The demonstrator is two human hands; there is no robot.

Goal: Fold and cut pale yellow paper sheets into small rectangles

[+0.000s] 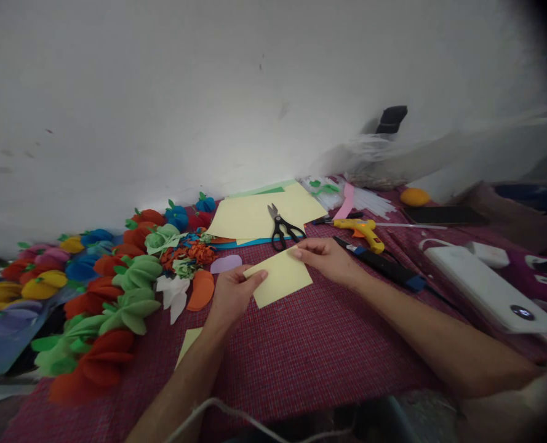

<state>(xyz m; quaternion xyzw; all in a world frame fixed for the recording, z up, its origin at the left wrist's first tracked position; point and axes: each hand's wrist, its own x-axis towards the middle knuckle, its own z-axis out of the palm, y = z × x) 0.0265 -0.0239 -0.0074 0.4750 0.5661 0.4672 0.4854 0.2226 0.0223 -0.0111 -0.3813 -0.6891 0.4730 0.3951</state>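
Note:
A small rectangle of pale yellow paper (283, 280) is held up between both hands, above the red checked cloth. My left hand (236, 292) pinches its left edge, thumb on top. At the far upper corner, my right hand (326, 258) grips the sheet between thumb and fingers. Just beyond the paper, black-handled scissors (280, 227) lie on large pale yellow sheets (245, 215), blades pointing away. Another yellow piece (187, 344) lies partly under my left forearm. Orange paper ovals (200, 291) and a lilac oval (226, 264) rest beside my left hand.
Colourful paper pumpkins and flowers (135, 271) crowd the left side, with crumpled paper scraps (190, 253) beside them. To the right lie a yellow glue gun (363, 231), a black tool with a cord (388, 267), white sticks (372, 200) and a white power bank (485, 286). A wall (208, 92) rises behind.

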